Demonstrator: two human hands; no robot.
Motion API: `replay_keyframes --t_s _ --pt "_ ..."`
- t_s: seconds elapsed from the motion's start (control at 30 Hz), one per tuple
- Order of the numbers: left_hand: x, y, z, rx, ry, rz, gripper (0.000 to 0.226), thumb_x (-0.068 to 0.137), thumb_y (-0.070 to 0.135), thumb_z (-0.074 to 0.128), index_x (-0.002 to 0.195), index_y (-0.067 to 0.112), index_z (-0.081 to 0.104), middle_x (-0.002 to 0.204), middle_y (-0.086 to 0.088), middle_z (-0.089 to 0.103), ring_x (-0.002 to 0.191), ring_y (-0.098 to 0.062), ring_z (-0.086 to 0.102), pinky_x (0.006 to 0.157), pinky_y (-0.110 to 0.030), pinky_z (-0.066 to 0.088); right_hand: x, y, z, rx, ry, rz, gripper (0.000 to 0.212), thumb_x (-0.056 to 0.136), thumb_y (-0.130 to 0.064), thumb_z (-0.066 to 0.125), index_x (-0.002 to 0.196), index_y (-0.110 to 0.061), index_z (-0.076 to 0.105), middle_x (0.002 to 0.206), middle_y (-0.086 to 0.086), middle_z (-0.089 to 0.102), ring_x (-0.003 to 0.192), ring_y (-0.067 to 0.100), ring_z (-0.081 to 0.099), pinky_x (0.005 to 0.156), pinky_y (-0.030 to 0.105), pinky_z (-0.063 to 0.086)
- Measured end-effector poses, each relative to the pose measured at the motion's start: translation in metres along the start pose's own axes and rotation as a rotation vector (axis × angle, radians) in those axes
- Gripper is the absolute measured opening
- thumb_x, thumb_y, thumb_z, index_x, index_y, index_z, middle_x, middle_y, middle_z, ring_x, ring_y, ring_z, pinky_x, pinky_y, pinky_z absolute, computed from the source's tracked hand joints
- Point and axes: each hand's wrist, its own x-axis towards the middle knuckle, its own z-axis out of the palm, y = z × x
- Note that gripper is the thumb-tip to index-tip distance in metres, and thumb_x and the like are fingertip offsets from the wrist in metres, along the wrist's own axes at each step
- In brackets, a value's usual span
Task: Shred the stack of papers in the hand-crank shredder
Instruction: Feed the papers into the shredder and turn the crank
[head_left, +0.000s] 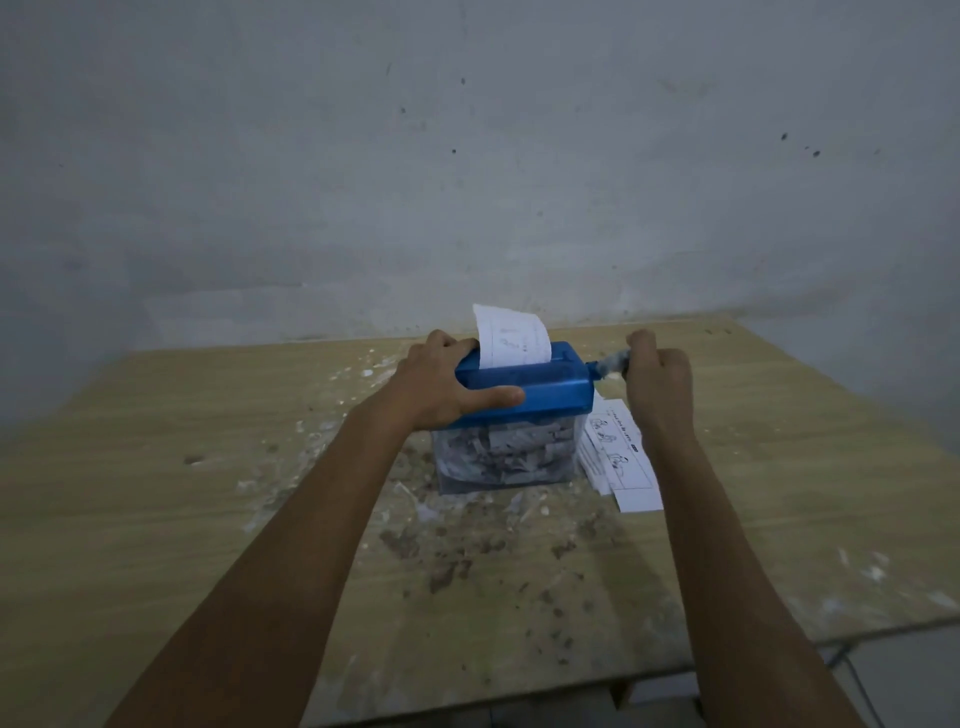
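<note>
A small hand-crank shredder (545, 384) with a blue top and a clear bin full of paper strips (509, 452) stands mid-table. A white printed sheet (511, 340) sticks up out of its slot, curling backward. My left hand (447, 382) grips the shredder's left end, thumb along the front, fingers over the top. My right hand (657, 379) is curled round the crank handle (610, 362) at the shredder's right side. A small stack of printed papers (621, 457) lies on the table right of the bin, partly behind my right forearm.
The wooden table (208, 493) is stained, with paper scraps and dark specks scattered around and in front of the shredder. A grey wall rises just behind the table's far edge. The table's near-right edge drops off to the floor, where a cable lies.
</note>
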Motion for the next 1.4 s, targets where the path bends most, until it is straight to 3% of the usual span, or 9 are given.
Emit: replay_keyframes --t_s 0.1,0.2,0.43,0.63,0.77,0.97,1.1,1.3,1.4 --pt "0.000 0.000 0.001 -0.023 0.005 0.031 0.103 0.065 0.086 0.061 0.149 0.029 0.041 0.120 0.003 0.041 0.111 -0.019 0.045 0.095 -0.039 0.047 0.022 -0.014 0.008 -0.044 0.009 -0.040 0.048 0.095 -0.026 0.039 0.054 -0.011 0.058 0.050 -0.005 0.055 0.040 0.002 0.043 0.046 0.018 0.037" --pt "0.000 0.001 0.000 -0.025 0.020 0.045 0.104 0.064 0.084 0.061 0.149 0.028 0.042 0.119 0.003 0.041 0.110 -0.019 0.045 0.093 -0.037 0.047 0.048 -0.018 0.022 -0.108 -0.071 0.015 0.045 0.091 -0.028 0.036 0.055 -0.012 0.059 0.049 0.000 0.060 0.049 0.012 0.054 0.059 0.025 0.045" --pt "-0.002 0.001 0.005 -0.032 0.053 0.029 0.106 0.064 0.086 0.060 0.148 0.024 0.042 0.120 0.003 0.040 0.112 -0.019 0.044 0.098 -0.040 0.047 0.072 0.000 0.036 -0.265 -0.323 0.164 0.044 0.091 -0.027 0.031 0.053 -0.014 0.048 0.047 -0.002 0.050 0.049 0.018 0.039 0.050 0.026 0.031" --pt "-0.004 0.004 0.009 -0.075 0.083 -0.003 0.104 0.064 0.085 0.060 0.148 0.025 0.042 0.120 0.002 0.040 0.115 -0.019 0.044 0.101 -0.041 0.046 0.069 0.048 0.041 -0.333 -0.432 0.366 0.022 0.097 -0.024 0.042 0.077 -0.014 0.043 0.069 0.008 0.042 0.054 0.015 0.036 0.048 0.028 0.034" --pt "-0.001 0.000 0.011 -0.080 0.107 -0.013 0.112 0.059 0.095 0.056 0.147 0.027 0.043 0.118 0.004 0.041 0.114 -0.019 0.045 0.101 -0.043 0.048 0.039 0.063 0.025 -0.390 -0.451 0.334 0.029 0.097 -0.008 0.039 0.068 -0.010 0.043 0.058 0.006 0.039 0.053 0.017 0.032 0.052 0.027 0.027" --pt "-0.002 0.003 0.010 -0.073 0.093 -0.029 0.115 0.054 0.096 0.053 0.146 0.028 0.044 0.120 0.003 0.042 0.115 -0.021 0.047 0.101 -0.045 0.048 0.000 0.071 -0.003 -0.577 -0.426 0.107 0.020 0.096 -0.005 0.041 0.077 -0.010 0.041 0.063 0.002 0.043 0.064 0.025 0.042 0.057 0.032 0.027" --pt "0.001 0.004 0.005 -0.001 0.034 -0.050 0.106 0.060 0.093 0.057 0.146 0.032 0.042 0.131 -0.001 0.043 0.121 -0.025 0.047 0.104 -0.049 0.045 -0.021 0.061 -0.015 -0.380 -0.299 0.105 0.038 0.099 -0.016 0.033 0.062 -0.015 0.038 0.059 0.005 0.044 0.056 0.021 0.038 0.054 0.031 0.026" --pt "0.001 0.005 0.003 0.013 0.004 -0.054 0.103 0.063 0.091 0.057 0.148 0.036 0.039 0.132 -0.001 0.042 0.124 -0.027 0.045 0.107 -0.051 0.041 -0.030 0.035 -0.027 -0.070 -0.207 0.104 0.034 0.095 -0.036 0.039 0.065 -0.019 0.041 0.057 0.002 0.030 0.055 0.016 0.023 0.056 0.036 0.021" --pt "0.002 0.003 0.001 0.004 -0.015 -0.045 0.106 0.061 0.092 0.056 0.149 0.039 0.037 0.129 0.000 0.041 0.122 -0.026 0.045 0.106 -0.051 0.043 -0.023 0.020 -0.021 0.021 -0.141 0.071 0.042 0.095 -0.044 0.043 0.065 -0.015 0.045 0.055 0.001 0.030 0.051 0.014 0.022 0.051 0.030 0.021"
